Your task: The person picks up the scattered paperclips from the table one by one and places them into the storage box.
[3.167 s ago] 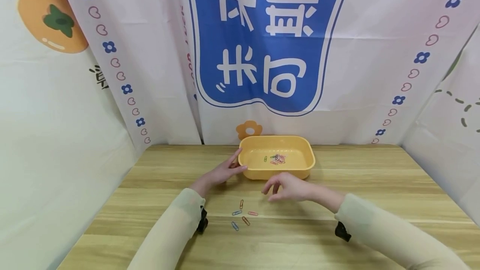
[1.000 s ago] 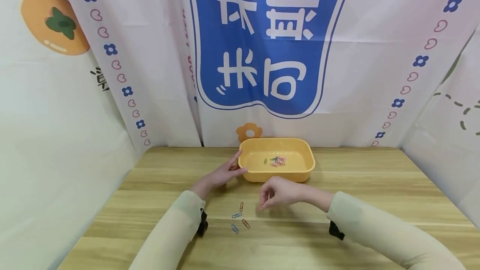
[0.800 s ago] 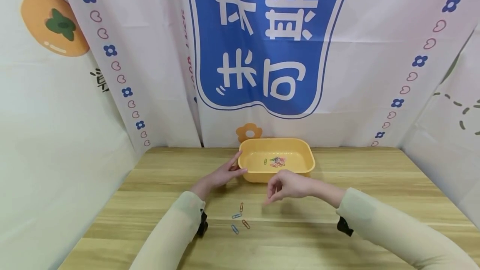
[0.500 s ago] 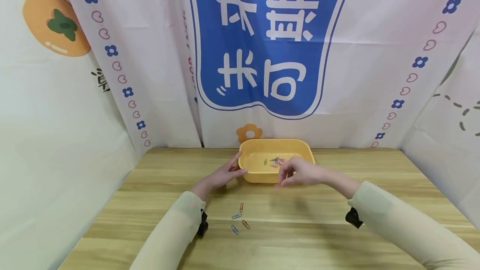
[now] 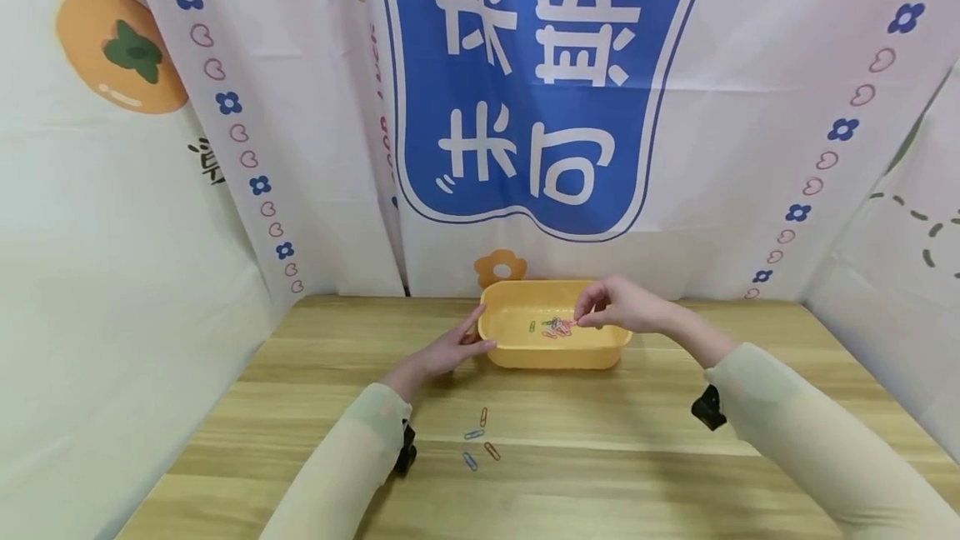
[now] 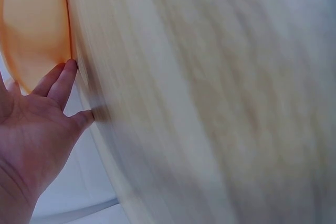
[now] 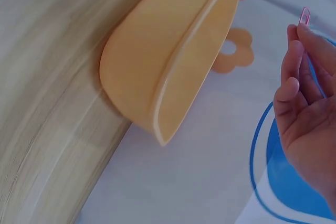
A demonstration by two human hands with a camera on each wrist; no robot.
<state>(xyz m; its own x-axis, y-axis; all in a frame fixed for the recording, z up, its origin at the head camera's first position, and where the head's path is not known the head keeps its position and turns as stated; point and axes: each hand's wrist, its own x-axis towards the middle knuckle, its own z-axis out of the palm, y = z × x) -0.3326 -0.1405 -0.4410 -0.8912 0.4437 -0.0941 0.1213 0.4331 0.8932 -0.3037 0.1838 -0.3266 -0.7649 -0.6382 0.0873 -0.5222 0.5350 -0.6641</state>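
My right hand (image 5: 626,307) is over the right part of a yellow plastic bin (image 5: 551,359). Between thumb and forefinger it pinches a pink paper clip (image 7: 305,15), seen plainly in the right wrist view. Inside the bin lies a small heap of mostly pink and red paper clips (image 5: 557,328), with a green paper clip (image 5: 532,327) apart to its left. At the bin's left end my left hand (image 5: 442,352) rests with spread, straight fingers against the wall; the left wrist view shows its fingertips touching the bin (image 6: 37,24).
In front of the bin, two blue paper clips (image 5: 469,461) and two red-brown paper clips (image 5: 491,450) lie on the wooden table (image 5: 570,482). A white printed curtain (image 5: 720,190) hangs right behind the bin and along both sides.
The pink paper clip that lay among the loose ones on the table is now in my right hand, which has risen back and rightward over the bin. My left hand has stayed put.
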